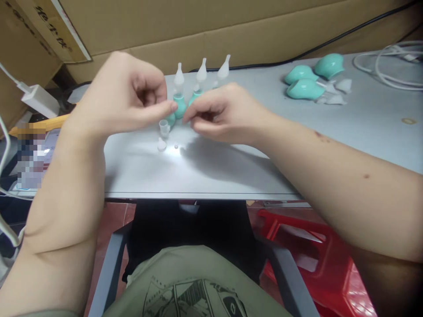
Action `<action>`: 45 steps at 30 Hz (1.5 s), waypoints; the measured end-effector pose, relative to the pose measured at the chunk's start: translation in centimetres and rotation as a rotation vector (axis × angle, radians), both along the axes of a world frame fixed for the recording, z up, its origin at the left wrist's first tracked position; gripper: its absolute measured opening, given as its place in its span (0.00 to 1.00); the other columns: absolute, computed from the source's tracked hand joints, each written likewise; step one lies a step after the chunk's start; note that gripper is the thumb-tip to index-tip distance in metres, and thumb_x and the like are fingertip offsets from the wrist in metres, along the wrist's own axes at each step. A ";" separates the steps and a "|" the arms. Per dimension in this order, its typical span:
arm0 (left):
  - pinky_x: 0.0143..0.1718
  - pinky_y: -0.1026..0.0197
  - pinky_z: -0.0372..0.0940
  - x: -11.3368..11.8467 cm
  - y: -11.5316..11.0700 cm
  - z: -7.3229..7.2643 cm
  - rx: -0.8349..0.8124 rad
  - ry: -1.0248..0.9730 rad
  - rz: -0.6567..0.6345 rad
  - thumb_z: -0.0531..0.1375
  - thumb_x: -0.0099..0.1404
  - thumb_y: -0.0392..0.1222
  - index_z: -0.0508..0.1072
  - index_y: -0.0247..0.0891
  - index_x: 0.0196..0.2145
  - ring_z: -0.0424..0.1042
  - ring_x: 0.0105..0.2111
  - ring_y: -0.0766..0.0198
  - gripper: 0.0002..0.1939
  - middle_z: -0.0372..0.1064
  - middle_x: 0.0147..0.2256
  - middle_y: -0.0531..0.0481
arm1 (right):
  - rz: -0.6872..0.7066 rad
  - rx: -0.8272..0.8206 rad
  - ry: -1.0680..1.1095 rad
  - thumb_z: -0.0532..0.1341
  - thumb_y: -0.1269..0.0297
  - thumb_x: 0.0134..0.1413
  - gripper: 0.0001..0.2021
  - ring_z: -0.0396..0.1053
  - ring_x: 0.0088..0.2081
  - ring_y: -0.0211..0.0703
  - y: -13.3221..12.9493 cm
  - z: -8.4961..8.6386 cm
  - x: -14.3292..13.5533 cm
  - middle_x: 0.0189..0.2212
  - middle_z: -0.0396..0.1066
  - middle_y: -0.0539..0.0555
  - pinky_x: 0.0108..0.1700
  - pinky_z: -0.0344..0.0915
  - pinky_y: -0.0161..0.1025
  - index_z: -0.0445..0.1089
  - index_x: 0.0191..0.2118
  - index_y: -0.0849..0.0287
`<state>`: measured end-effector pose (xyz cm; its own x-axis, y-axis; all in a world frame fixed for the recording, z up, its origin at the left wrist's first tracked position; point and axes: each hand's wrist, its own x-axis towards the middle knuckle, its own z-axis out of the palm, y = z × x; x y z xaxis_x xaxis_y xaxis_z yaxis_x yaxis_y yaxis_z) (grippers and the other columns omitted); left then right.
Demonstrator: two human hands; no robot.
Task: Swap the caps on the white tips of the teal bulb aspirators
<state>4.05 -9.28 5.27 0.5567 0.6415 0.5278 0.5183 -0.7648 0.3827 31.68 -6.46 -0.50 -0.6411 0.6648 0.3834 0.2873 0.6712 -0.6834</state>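
My left hand [135, 94] is raised over the table with its fingers curled and its thumb stretched toward the right. Anything between its fingers is hidden. My right hand [223, 112] is closed in a pinch opposite, and I cannot make out what it holds. Behind the hands stand teal bulbs with white tapered nozzles, like nasal aspirators: one aspirator [179, 103] shows between my hands, and the nozzles of two others [201, 72] [224, 68] rise behind my right hand. Below the left thumb are a small clear cup [164, 127], a white cap-like piece [161, 144] and a tiny round piece [176, 146].
Several teal bulbs [306, 89] lie at the back right beside white nozzle parts [336, 97]. A coiled white cable [380, 72] is at the far right. A phone-like item [49, 143] and a white charger [41, 101] lie left. Cardboard [198, 26] walls the back; a red stool [330, 259] stands below.
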 end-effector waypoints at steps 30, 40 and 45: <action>0.32 0.39 0.77 1.9 7.4 -6.6 0.208 -0.304 0.111 0.70 0.68 0.61 0.82 0.58 0.39 0.85 0.33 0.46 0.09 0.89 0.39 0.49 | -0.047 0.408 0.280 0.73 0.65 0.66 0.02 0.64 0.28 0.43 2.4 -0.7 0.5 0.27 0.73 0.48 0.37 0.67 0.47 0.83 0.39 0.50; 0.56 0.38 0.78 3.9 3.9 -5.9 0.673 -0.226 0.027 0.62 0.84 0.49 0.89 0.51 0.62 0.88 0.51 0.43 0.18 0.91 0.51 0.47 | -0.058 0.107 0.496 0.91 0.47 0.55 0.31 0.74 0.35 0.46 2.7 -0.7 -1.0 0.35 0.77 0.47 0.30 0.66 0.43 0.75 0.53 0.46; 0.57 0.43 0.74 5.5 3.7 -7.2 0.820 -0.163 0.129 0.53 0.80 0.38 0.82 0.45 0.67 0.83 0.50 0.48 0.26 0.85 0.52 0.44 | -0.076 0.172 0.573 0.86 0.44 0.66 0.26 0.69 0.30 0.44 2.1 -0.6 -1.6 0.35 0.75 0.50 0.30 0.65 0.46 0.69 0.41 0.48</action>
